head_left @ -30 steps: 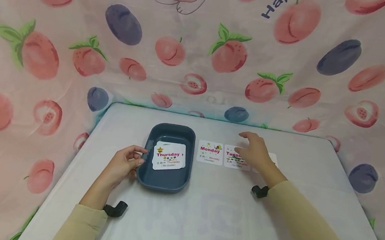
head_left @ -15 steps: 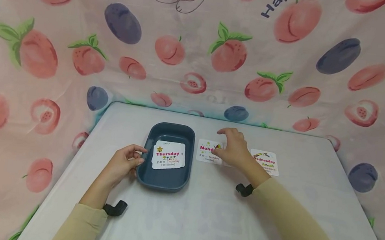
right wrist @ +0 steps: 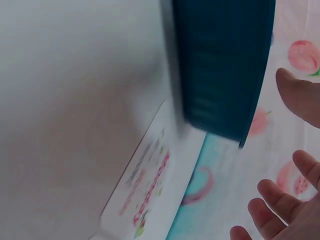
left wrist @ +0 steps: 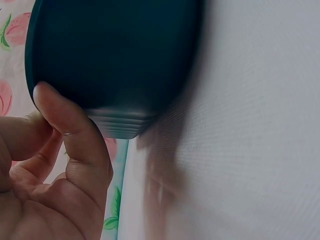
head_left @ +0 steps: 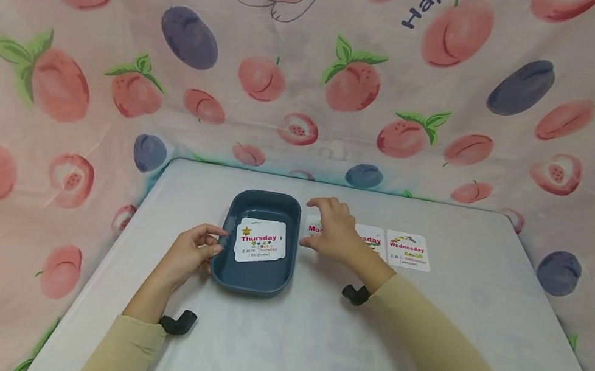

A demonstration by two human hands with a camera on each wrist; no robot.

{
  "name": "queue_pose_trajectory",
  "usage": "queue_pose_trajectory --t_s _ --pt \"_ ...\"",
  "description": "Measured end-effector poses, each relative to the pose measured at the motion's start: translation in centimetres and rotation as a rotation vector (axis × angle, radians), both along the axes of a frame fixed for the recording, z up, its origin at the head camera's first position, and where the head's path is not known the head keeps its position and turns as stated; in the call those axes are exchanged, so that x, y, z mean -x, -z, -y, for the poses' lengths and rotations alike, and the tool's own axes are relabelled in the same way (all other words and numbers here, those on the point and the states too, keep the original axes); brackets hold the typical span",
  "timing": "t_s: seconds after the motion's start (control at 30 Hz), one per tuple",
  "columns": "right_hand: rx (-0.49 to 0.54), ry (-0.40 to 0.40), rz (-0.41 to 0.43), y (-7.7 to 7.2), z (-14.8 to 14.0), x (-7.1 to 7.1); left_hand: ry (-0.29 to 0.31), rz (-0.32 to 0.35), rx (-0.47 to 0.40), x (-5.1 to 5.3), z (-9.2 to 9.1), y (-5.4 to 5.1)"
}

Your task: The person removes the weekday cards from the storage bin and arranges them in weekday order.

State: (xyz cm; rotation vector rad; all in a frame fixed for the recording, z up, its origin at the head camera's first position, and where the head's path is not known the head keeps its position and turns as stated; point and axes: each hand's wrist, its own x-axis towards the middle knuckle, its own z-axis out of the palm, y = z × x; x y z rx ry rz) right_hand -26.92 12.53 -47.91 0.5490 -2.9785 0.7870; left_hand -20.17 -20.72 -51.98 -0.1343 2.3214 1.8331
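A dark blue tray point(head_left: 249, 288) stands on the white table. Inside it lies a small stack of white cards with the Thursday card point(head_left: 260, 241) on top. At the tray's left rim, my left hand point(head_left: 189, 254) pinches the edge; the thumb point(left wrist: 67, 117) presses its outer wall in the left wrist view. My right hand point(head_left: 335, 234) hovers beside the tray's right rim, fingers spread, holding nothing. Beneath it, partly covered, are the Monday card point(head_left: 314, 229) and the Tuesday card point(head_left: 374, 233). The Wednesday card point(head_left: 408, 251) lies fully visible to their right.
The white tabletop point(head_left: 279, 348) extends in front of the tray and cards. A fruit-printed cloth point(head_left: 311, 64) hangs behind the table and down its sides. Each wrist wears a black mount, the left mount point(head_left: 179, 322) and the right mount point(head_left: 355, 294).
My right hand has moved left over the row of cards to beside the tray, uncovering the Wednesday card and part of the Tuesday card. The left hand and tray have stayed put.
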Motion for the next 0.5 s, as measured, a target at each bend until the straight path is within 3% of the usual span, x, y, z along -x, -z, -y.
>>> queue_pose_trajectory --t_s 0.5 --pt "-0.054 -0.134 -0.04 -1.0 3.5 -1.1 0.006 0.003 -0.019 -0.1 0.1 0.0"
